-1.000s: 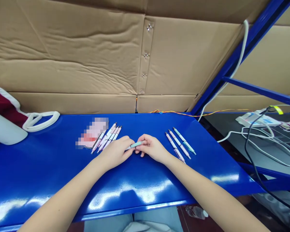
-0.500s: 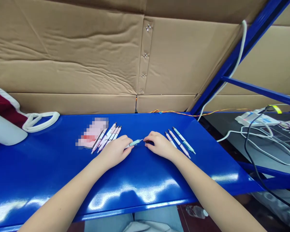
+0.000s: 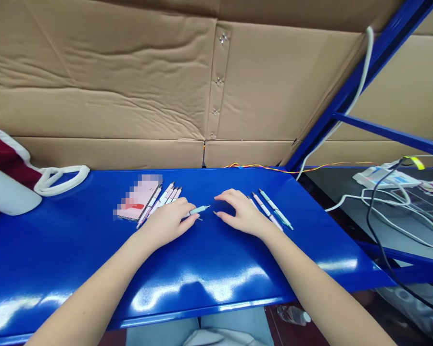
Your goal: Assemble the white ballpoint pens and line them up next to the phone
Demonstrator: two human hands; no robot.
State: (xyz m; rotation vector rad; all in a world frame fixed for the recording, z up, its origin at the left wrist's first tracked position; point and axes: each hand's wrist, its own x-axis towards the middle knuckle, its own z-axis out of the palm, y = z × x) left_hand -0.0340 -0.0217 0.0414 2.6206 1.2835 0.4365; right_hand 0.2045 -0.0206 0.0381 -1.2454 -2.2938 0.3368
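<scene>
My left hand (image 3: 171,218) is closed around a mint-green pen (image 3: 201,209), its thin tip pointing right. Just under this pen a short thin line shows by my thumb; I cannot tell whether it is a part or a reflection. Facing it, my right hand (image 3: 247,214) has its thumb and fingers spread apart. A small dark cone-shaped piece (image 3: 215,212) is at the tip of the right thumb. Pink and white pens (image 3: 168,192) lie beyond my left hand, partly covered by it. Beside my right hand lie a green pen (image 3: 276,209) and pink pens (image 3: 267,211), one mostly hidden.
A pink spiral notebook (image 3: 140,194), partly blurred out, lies left of the pens on the blue table (image 3: 202,269). A white cylinder (image 3: 12,192) stands at far left by a white loop (image 3: 63,180). Cables (image 3: 400,206) run at right; cardboard (image 3: 147,86) walls the back.
My right fingers have opened from a pinch on the small dark piece. The left hand has shifted slightly left with the green pen.
</scene>
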